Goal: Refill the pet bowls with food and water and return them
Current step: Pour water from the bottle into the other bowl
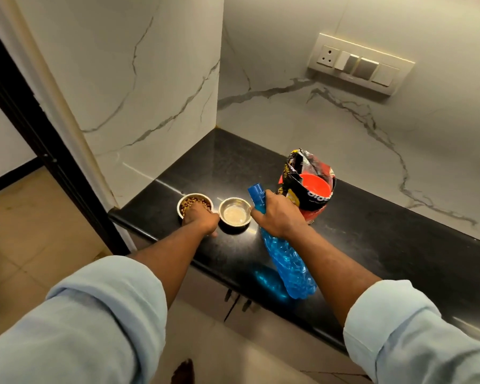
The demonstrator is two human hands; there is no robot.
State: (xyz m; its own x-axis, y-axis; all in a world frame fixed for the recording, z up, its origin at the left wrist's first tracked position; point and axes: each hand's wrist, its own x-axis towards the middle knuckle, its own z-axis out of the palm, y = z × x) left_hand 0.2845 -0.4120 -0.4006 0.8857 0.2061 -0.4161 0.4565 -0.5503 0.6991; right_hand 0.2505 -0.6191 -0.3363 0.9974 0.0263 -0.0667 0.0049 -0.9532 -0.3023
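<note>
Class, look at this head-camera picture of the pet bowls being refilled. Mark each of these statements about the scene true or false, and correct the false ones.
1. The right hand grips a blue bottle. True.
2. The left bowl holds only water. False: it holds brown kibble; the right bowl has liquid in it.
3. The left hand rests at the kibble bowl's near rim. True.
4. The food bag lies flat and sealed. False: it stands open, with a red scoop inside.
5. The bowls sit on the floor. False: both stand on the black countertop.
</note>
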